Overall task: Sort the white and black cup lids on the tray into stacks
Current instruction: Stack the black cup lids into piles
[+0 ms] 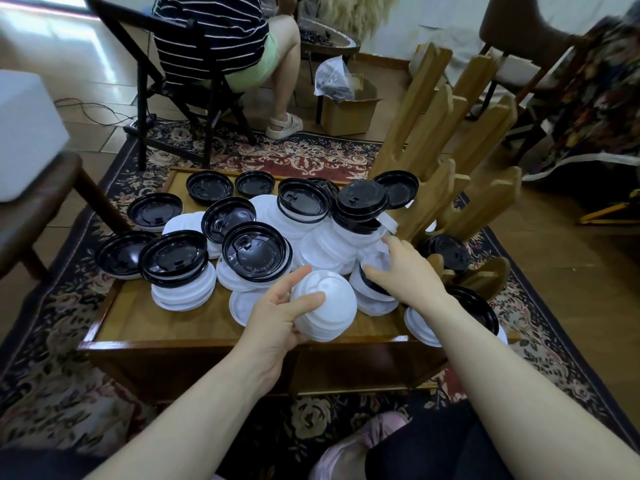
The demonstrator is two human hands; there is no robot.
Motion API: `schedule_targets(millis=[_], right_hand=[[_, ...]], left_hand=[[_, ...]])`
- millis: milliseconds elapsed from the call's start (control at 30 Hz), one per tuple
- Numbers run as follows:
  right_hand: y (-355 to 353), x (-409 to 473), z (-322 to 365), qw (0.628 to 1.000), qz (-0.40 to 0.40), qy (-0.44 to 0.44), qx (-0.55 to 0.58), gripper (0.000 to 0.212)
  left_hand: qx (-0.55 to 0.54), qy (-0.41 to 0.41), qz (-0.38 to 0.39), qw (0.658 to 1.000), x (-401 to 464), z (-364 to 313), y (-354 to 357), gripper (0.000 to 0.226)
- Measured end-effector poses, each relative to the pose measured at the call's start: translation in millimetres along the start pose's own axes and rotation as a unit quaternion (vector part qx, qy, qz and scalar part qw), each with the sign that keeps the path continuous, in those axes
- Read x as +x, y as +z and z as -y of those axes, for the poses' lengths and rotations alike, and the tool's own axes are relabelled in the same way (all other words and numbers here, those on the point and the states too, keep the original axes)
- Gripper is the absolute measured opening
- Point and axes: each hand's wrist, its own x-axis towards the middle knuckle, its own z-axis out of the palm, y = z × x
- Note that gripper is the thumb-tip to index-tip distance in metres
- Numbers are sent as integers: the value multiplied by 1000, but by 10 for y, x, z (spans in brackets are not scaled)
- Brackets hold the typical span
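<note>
A wooden tray [145, 317] holds a jumble of black lids [256, 252] and white lids [322, 252], several lying upside down. My left hand [280, 317] grips a small stack of white lids [329, 310] above the tray's near edge, thumb across the top. My right hand [405, 268] reaches into the pile at the right with fingers spread and touches a white lid [372, 263] that sits over a black one [372, 284]. A short stack of black lids [360, 202] stands at the back right of the pile.
A tall wooden rack [450, 161] stands on the tray's right side, with a black lid [446, 252] at its foot. Another person sits on a folding chair [194, 81] beyond the tray. A cardboard box [346, 112] is on the floor; a patterned rug [52, 306] lies beneath.
</note>
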Motion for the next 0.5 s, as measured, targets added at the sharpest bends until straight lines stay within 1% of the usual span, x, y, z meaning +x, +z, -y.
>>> schedule_targets(millis=[100,167,200,267,333,400,433,500], right_hand=[[-98,-98,40,999,-29,0,19,59],[-178,-203,70,998,-46,-12,42,63],[-215,-266,88,996,-52,-25,68,65],[-271,-409,139,984,-46,-70,157,68],[-300,-562,195,964,-12,-142,225,70],[-269,-674,201,951,39,-219,215,75],[-243,-710,203,945,67,-244,206,78],[-224,-753,223,934,115,-265,211,81]], left_hand=[[-5,-2,-4,1000,-9,-21,-7,47],[-10,-3,-6,1000,-15,-32,-6,48],[-12,-3,-6,1000,-19,-35,-2,48],[-15,-7,-5,1000,-35,-47,14,45],[-26,-21,6,999,-61,-64,36,42],[-36,-35,19,999,-86,-76,49,39],[-36,-40,23,998,-98,-77,52,39],[-27,-42,30,998,-116,-72,50,44]])
